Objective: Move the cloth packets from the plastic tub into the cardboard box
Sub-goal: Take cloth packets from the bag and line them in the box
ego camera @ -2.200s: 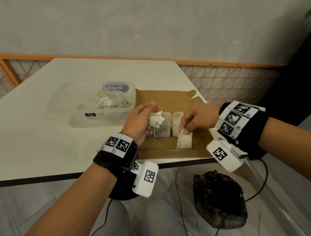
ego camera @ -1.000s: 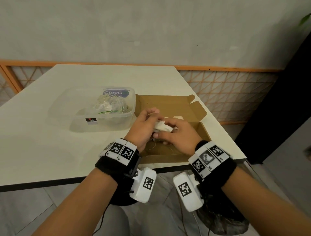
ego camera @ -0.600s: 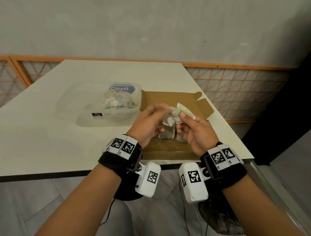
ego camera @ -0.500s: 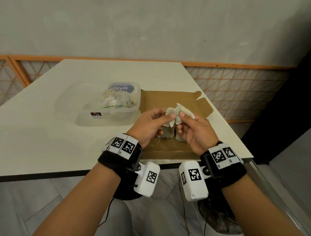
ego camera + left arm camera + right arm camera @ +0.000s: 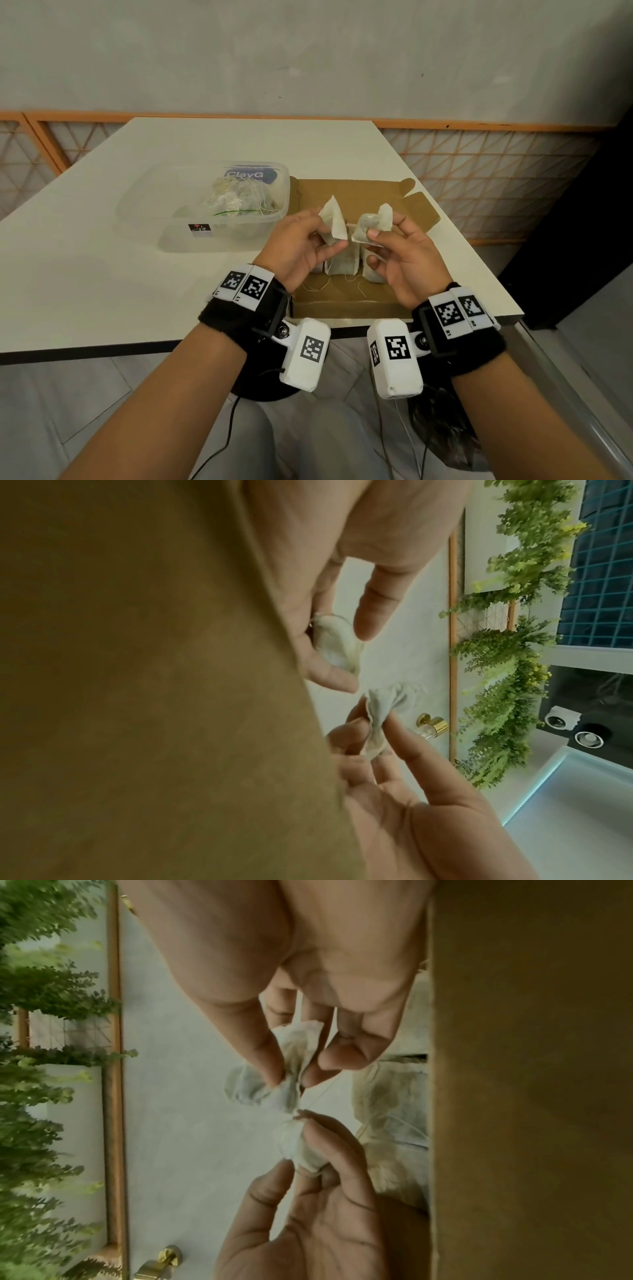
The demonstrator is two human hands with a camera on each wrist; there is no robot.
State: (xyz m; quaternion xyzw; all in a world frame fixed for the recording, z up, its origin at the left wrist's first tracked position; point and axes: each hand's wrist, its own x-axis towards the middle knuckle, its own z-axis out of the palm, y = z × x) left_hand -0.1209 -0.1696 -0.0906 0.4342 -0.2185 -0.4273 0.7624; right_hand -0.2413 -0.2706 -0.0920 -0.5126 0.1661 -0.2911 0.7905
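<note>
Now each grip pinches one cloth packet (image 5: 333,219) (both above the cardboard box (image 5: 356,195)).

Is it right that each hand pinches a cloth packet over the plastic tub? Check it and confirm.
Not quite. The left hand and right hand each pinch a cloth packet, but over the cardboard box, not the plastic tub, which stands to the left. The head view shows it.
</note>
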